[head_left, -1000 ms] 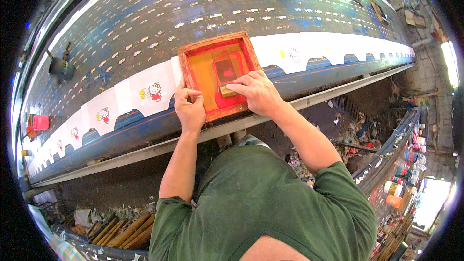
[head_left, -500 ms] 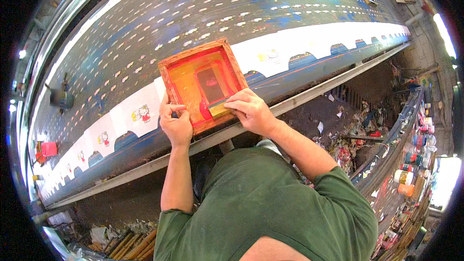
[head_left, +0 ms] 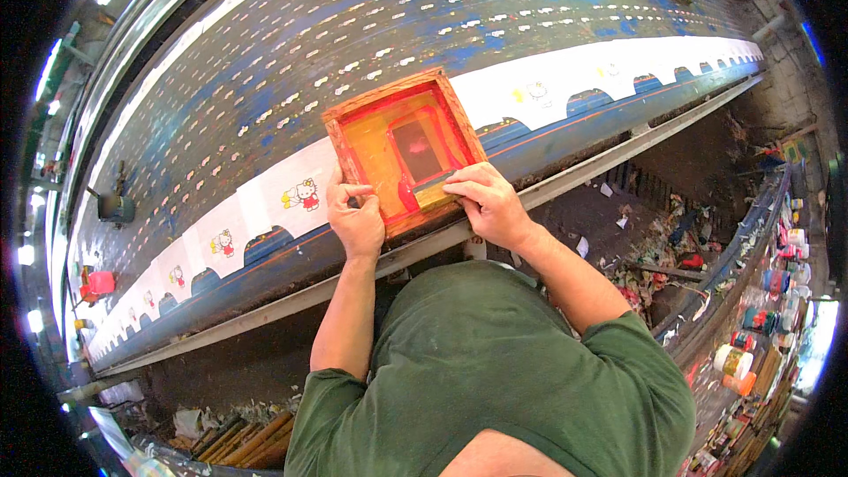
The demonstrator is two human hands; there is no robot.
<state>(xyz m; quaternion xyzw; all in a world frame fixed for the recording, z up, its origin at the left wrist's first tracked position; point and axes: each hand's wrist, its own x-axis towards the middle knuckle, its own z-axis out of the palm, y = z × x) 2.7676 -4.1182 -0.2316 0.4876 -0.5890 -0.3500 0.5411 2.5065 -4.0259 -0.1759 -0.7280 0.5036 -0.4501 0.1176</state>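
Observation:
A wooden screen-printing frame (head_left: pixel 383 94), stained red and orange inside, lies tilted on the near edge of the long table, over white pieces (head_left: pixel 495 93). My left hand (head_left: pixel 357 221) grips its near left corner, thumb and fingers around the side. My right hand (head_left: pixel 495 205) is closed on a small squeegee (head_left: pixel 433 197) at the near inner side of the frame; its wrist end rests by the near right corner. Red ink surrounds a dark mesh window (head_left: pixel 420 148). Left of the frame, a white piece bears a printed cartoon cat (head_left: pixel 306 195) with red clothing and yellow shapes.
The long dark table (head_left: pixel 371 31) has rows of small pale marks. Pieces to the right carry fainter prints. A dark pot (head_left: pixel 115 206) and a red container (head_left: pixel 101 283) stand at left. A metal rail (head_left: pixel 601 141) edges the table. Jars (head_left: pixel 732 359) line a ledge at right.
The whole view has shifted, so the table and frame appear farther right. Both hands keep their holds, and the frame stays at about the same place between the prints.

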